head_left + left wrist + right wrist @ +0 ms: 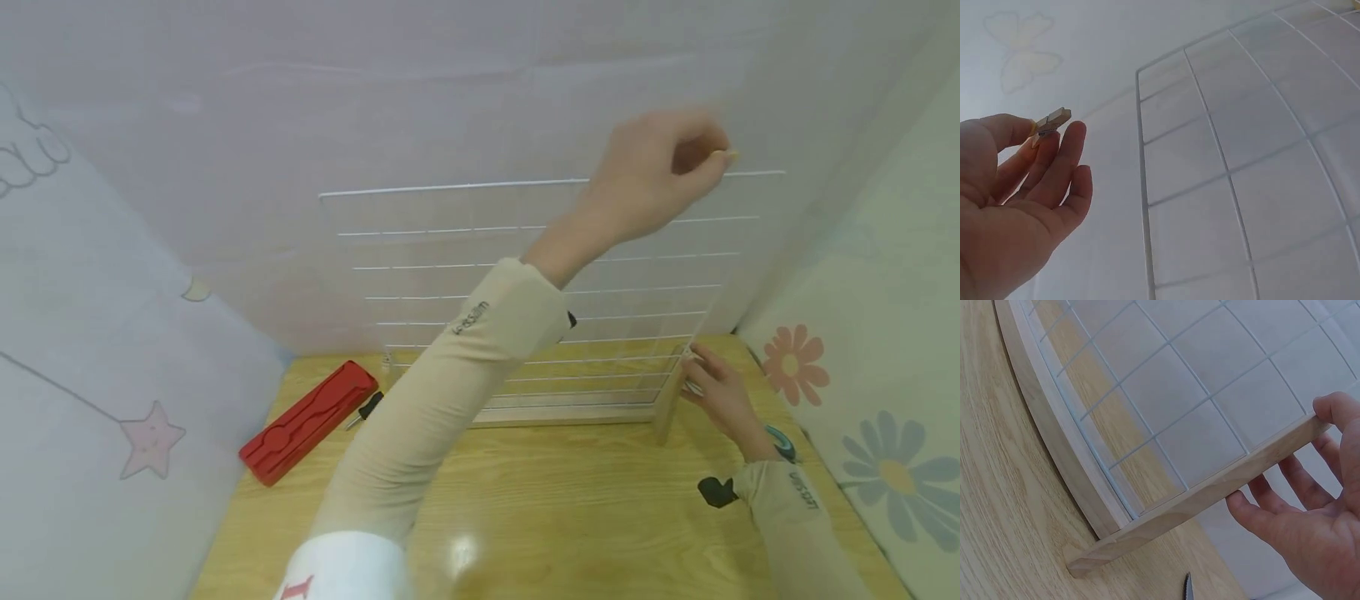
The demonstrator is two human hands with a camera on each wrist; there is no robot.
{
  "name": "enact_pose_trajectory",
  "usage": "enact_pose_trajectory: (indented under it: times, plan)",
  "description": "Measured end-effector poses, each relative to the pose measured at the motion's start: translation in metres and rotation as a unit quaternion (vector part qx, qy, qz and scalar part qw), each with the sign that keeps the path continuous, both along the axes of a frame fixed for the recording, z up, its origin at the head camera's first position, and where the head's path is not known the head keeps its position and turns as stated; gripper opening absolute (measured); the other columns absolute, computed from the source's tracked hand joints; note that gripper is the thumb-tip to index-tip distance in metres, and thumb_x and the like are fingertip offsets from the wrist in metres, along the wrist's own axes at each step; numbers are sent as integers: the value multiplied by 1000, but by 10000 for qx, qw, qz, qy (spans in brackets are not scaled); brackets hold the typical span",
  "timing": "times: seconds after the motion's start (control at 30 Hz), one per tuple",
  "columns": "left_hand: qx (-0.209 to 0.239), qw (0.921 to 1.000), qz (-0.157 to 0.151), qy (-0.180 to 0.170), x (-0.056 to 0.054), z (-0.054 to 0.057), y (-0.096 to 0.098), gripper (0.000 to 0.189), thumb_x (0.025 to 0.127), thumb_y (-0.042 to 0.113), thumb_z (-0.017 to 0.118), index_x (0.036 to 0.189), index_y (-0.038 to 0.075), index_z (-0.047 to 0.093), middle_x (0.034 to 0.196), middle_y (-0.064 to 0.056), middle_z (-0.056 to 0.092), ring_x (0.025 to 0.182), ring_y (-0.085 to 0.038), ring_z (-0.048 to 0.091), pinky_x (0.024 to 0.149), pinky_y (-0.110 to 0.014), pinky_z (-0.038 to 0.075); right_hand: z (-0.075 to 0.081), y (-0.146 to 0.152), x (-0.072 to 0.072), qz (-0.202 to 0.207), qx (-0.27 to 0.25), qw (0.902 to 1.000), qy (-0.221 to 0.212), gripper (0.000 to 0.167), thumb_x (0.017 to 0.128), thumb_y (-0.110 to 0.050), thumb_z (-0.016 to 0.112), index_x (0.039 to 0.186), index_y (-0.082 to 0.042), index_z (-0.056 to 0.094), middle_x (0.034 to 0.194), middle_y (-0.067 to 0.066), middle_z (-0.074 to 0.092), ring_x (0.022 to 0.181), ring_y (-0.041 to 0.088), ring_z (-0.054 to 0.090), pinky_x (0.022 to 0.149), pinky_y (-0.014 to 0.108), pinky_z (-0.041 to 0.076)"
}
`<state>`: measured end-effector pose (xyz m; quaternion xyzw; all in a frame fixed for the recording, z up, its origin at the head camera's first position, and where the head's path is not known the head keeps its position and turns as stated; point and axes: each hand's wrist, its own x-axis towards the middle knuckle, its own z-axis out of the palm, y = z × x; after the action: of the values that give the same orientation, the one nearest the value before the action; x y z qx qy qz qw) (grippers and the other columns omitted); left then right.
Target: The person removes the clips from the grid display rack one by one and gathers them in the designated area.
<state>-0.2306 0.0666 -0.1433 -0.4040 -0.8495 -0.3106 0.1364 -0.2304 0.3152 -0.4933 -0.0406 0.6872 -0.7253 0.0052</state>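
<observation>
A small wooden clothespin (1054, 119) is pinched between the thumb and fingers of my left hand (648, 171). In the head view that hand is raised at the top edge of a white wire grid (420, 189), near its right corner. The left wrist view shows the clothespin apart from the grid's wires. My right hand (722, 398) grips the wooden side bar (1191, 501) of the grid's stand, thumb on one side and fingers on the other. The grid stands upright in the wooden base (562, 418) on the table.
On the table's left lies an open red case (311, 423) with shaped hollows, beside a black-handled screwdriver (371, 406). A teal-handled tool (782, 442) lies behind my right wrist. Pale printed sheets (187, 50) enclose the table at the back and sides.
</observation>
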Motion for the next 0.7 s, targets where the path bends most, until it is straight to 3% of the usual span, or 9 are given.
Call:
enact_pose_trajectory:
  times: [0.17,0.27,0.53,0.7]
  plan:
    - [662,9953,-173,-689,4,-15,-35,16,95,14,58,104,7,69,95,1,68,85,-4,62,79,-10,45,0,2,0,15,-103,9999,70,67,100,-20,53,152,0,16,108,-10,57,97,1,61,78,23,53]
    - [899,9898,-267,-1069,7,-31,-54,17,94,12,58,104,5,70,92,-2,69,81,-7,63,78,-14,48,0,4,1,22,-190,9998,97,66,100,-19,53,152,-1,17,108,-10,57,97,1,61,78,22,53]
    - [1133,9781,-442,-1691,14,-98,-102,17,92,10,61,104,3,71,87,-4,69,74,-16,65,70,-24,51,-1,5,2,48,-165,9998,100,66,100,-19,52,152,0,15,110,-11,57,97,0,60,78,22,53]
    - [1370,9642,-378,-2239,20,-142,-133,19,93,11,61,106,2,70,94,-6,69,77,-20,66,70,-29,52,0,4,2,41,-290,9996,53,65,100,-18,52,152,-2,17,109,-11,58,97,1,60,78,22,53]
